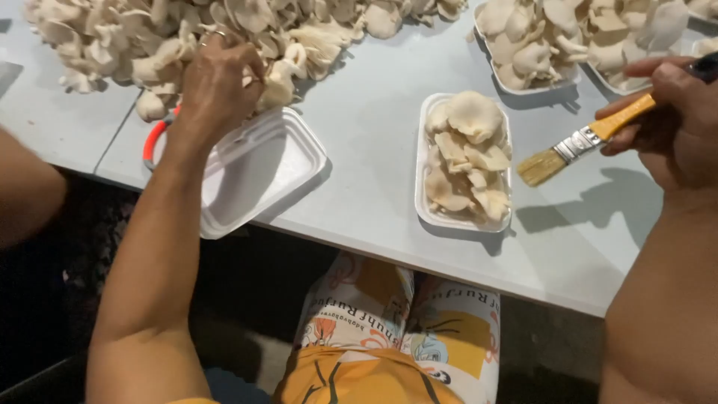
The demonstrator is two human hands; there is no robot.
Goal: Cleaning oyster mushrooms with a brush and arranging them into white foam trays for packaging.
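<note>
Left hand in the mushroom heap, brush ready in the right.

The left hand (pixel 217 82) is up at the near edge of the big pile of pale oyster mushrooms (pixel 149 34), fingers curled and clenched on a cluster there, right above an empty white foam tray (pixel 258 176) that hangs partly over the edge of the grey table (pixel 374 150). Just beside that wrist, an orange-handled tool (pixel 153 138) peeks out from under the tray. Over on the right, the right hand (pixel 680 120) grips a paintbrush (pixel 580 142) by its yellow handle, bristles pointing down-left toward a filled tray of mushrooms (pixel 465 161), near it but not touching. More loaded trays (pixel 527 41) sit along the far side.
</note>
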